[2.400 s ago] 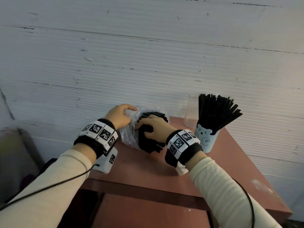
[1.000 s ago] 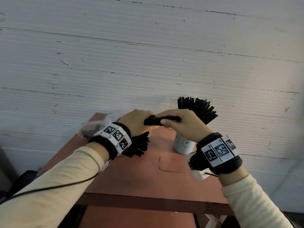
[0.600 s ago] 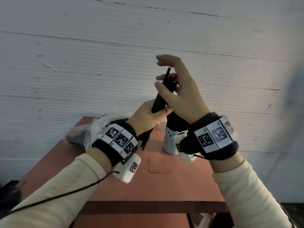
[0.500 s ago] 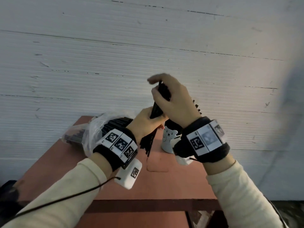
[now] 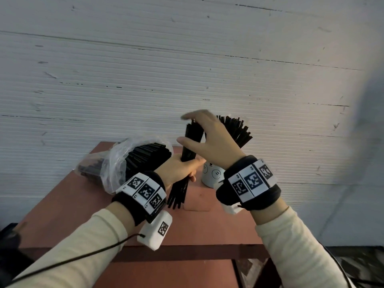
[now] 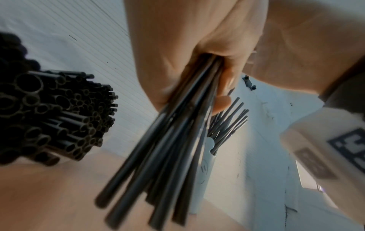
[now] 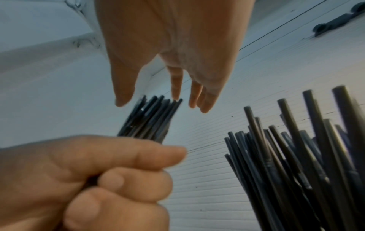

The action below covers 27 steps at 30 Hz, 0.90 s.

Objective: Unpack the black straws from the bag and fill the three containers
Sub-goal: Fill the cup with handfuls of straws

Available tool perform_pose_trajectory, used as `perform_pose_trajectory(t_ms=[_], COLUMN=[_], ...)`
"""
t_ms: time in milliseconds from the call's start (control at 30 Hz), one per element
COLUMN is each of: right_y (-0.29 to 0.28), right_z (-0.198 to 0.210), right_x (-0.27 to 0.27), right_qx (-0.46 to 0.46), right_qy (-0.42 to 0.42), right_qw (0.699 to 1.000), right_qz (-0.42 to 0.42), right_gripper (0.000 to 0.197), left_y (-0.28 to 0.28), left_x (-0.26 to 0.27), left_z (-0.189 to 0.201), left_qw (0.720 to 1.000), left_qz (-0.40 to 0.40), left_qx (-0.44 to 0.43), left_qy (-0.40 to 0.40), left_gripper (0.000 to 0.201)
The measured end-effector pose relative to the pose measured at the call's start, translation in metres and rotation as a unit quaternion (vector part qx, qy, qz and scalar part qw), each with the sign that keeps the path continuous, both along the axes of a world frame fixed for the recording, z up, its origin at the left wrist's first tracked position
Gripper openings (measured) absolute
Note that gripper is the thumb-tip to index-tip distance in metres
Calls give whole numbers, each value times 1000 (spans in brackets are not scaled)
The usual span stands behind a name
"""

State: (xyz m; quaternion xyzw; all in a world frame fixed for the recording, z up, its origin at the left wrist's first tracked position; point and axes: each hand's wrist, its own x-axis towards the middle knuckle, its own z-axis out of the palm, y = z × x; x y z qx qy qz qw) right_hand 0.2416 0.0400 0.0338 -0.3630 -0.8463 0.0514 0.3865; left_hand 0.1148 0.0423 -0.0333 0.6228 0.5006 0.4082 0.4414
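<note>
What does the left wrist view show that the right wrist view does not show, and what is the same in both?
Only the left wrist view shows the open round ends of the straws in the bag, the bear cup and the red table. Only the right wrist view shows the right hand open above the bundle's top ends, with straight fingers. Both show the left hand gripping the bundle of black straws and the straws standing in the cup.

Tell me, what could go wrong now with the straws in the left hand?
The left hand grips the straw bundle only near its middle, so loose straws may slip out below. The open right hand taps its top ends; a hard push could scatter them. The bear cup already looks crowded.
</note>
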Motion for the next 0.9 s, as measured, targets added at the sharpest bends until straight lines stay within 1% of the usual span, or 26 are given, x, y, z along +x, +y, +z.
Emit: perform_pose_trajectory(t_ms=[33,100,133,167,200,267,333,367,433,500,533,600,633,733,833,900], right_y=[-4,-12,-16,-19,-22,-25,-26,-26,-23,-22,-21,-19,-18,-9,5,17], right_z=[3,8,9,10,11,9,1,-3,-9,-4,1,15,22,43,58,64], right_x=[2,8,11,16,19,25,26,26,28,34,38,50,57,77,91,96], right_qx=[0,-18,-35,-58,-86,-144,-187,-192,-180,-160,-149,-125,-113,-75,-58,-62], right_qy=[24,79,90,81,56,1,-10,-3,12,28,39,78,107,191,228,233], right_qw=[1000,996,995,995,995,989,978,976,980,984,986,989,988,978,971,968], right_qz=[-13,-26,-28,-25,-13,42,94,103,89,68,57,33,18,-24,-53,-65], right_gripper=[59,80,85,84,78,53,26,22,26,22,18,15,15,15,14,14], left_y=[-2,-7,-10,-13,-17,-23,-26,-26,-24,-22,-19,-14,-11,3,27,46], left_x=[1,1,1,0,0,1,2,3,8,14,17,22,25,35,43,47], left_z=[5,14,17,20,22,24,21,19,14,12,13,14,14,9,2,-2], left_qw=[1000,998,996,994,990,975,960,959,962,973,978,987,992,998,1000,1000], left_qz=[-1,-41,-70,-101,-134,-205,-244,-247,-232,-194,-170,-123,-89,3,21,18], left_qx=[10,27,33,40,49,66,73,69,67,67,64,50,45,43,11,2], left_qy=[-20,-46,-40,-24,0,62,114,123,127,104,101,92,79,46,0,19], left_gripper=[48,46,44,42,41,35,38,38,34,21,25,59,70,90,115,125])
